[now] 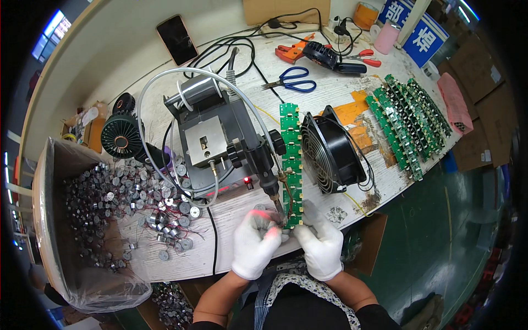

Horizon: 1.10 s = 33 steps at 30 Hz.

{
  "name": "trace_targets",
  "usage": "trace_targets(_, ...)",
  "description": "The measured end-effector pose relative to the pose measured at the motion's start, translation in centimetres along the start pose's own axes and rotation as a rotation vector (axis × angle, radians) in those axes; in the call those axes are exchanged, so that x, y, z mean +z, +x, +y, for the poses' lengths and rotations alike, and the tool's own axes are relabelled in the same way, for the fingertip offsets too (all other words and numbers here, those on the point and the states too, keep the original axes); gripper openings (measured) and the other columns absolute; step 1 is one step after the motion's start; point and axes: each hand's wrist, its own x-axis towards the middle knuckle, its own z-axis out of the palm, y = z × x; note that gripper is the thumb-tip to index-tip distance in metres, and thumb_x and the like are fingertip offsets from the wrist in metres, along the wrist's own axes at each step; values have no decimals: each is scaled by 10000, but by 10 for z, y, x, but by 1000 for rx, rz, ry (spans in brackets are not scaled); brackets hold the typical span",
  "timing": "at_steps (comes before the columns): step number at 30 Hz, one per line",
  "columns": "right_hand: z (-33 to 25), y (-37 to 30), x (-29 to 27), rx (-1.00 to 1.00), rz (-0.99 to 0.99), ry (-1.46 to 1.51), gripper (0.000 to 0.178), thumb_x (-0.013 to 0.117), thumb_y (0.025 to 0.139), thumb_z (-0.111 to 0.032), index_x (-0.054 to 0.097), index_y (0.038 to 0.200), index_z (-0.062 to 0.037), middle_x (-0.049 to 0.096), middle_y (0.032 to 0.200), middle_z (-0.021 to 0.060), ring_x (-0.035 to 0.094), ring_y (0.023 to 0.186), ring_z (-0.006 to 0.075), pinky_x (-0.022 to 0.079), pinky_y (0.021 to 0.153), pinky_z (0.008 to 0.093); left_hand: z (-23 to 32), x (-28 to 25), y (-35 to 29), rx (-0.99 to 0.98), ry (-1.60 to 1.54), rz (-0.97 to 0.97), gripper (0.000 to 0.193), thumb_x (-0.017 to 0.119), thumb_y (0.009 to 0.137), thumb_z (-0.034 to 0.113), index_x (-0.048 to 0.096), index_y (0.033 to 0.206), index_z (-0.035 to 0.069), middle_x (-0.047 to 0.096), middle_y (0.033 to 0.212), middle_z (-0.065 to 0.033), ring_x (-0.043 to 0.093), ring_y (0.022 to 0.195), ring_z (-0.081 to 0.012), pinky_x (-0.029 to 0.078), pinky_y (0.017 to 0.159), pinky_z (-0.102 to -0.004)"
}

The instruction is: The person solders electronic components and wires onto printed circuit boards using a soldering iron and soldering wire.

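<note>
At the frame's lower centre, your gloved left hand (254, 246) lay beside the soldering iron (267, 177), your right hand (320, 247) at the lower end of a green circuit-board strip (294, 190); small motors (165, 217) filled the left, a black fan (342, 154) right of centre.

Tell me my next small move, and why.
I'd probably hold the board steady with your right hand: that hand is at its near end, and the iron points down by that end, close to your left hand.
</note>
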Motion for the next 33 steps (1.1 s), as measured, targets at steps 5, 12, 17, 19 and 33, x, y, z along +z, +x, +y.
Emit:
trace_targets(5, -4, -2, -1, 57, -18, 29, 427, 566, 899, 47, 501, 1320, 84, 634, 1183, 121, 597, 1050, 145, 462, 923, 270, 6, -4, -1, -23, 27, -36, 165, 576, 838, 9, 534, 987, -48, 596, 835, -68, 629, 713, -122, 549, 679, -261)
trace_targets(12, -6, -4, 0, 67, -23, 75, 430, 557, 900, 56, 496, 1325, 86, 640, 1174, 121, 611, 1026, 146, 471, 915, 272, 18, -15, 8, -13, 240, -194, 74, 556, 817, 30, 495, 829, -11, 611, 855, -120, 637, 705, -148, 528, 652, -264)
trace_targets(17, -10, -4, -2, 20, -41, -4, 436, 553, 901, 65, 492, 1333, 78, 637, 1189, 125, 610, 1046, 153, 468, 932, 277, 17, -17, 9, -63, 182, -220, 68, 577, 831, 31, 537, 829, -24, 603, 857, -79, 635, 707, -123, 521, 634, -255)
trace_targets(19, -10, -4, -3, 27, -39, 18, 438, 555, 900, 66, 493, 1334, 75, 632, 1201, 127, 606, 1056, 153, 464, 939, 278, 17, -16, 10, -80, 158, -227, 68, 574, 833, 29, 528, 822, -20, 602, 860, -81, 632, 702, -123, 522, 631, -255)
trace_targets(33, -4, -2, -3, 24, -49, 122, 445, 562, 892, 70, 500, 1332, 69, 633, 1195, 117, 598, 1061, 146, 451, 949, 274, 13, -15, 11, -133, 8, -212, 118, 553, 829, -2, 506, 931, -39, 550, 851, -59, 627, 739, -143, 559, 662, -286)
